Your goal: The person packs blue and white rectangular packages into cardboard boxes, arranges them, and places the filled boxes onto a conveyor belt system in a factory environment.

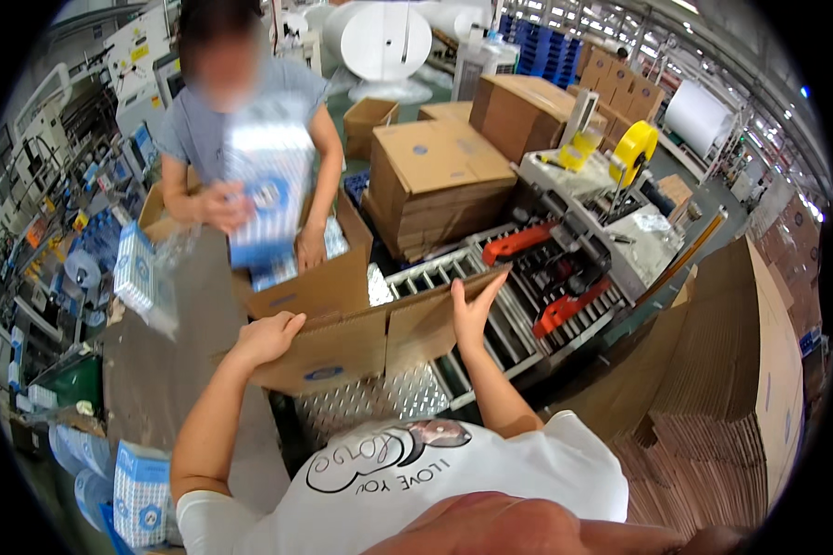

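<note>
A flattened brown cardboard box point(354, 363) stretches between my two hands in front of my chest, with a small blue mark on its side. My left hand point(268, 339) grips its upper left edge, thumb along the top. At the upper right end, my right hand point(475, 308) holds the cardboard, thumb on the near side and fingers partly hidden behind the panel. Just beyond it stands an open carton point(329, 289) with blue-and-white packs inside. Across from me a co-worker point(241, 120) holds a blurred blue-and-white pack point(267, 185) above that carton, other hand at its opening.
A roller conveyor point(500, 338) runs to a carton sealing machine with red guides point(565, 310) and a yellow tape roll point(633, 153). Stacked flat cardboard point(713, 370) rises at my right. Closed cartons point(440, 176) stand beyond the conveyor. A grey table point(171, 370) lies left.
</note>
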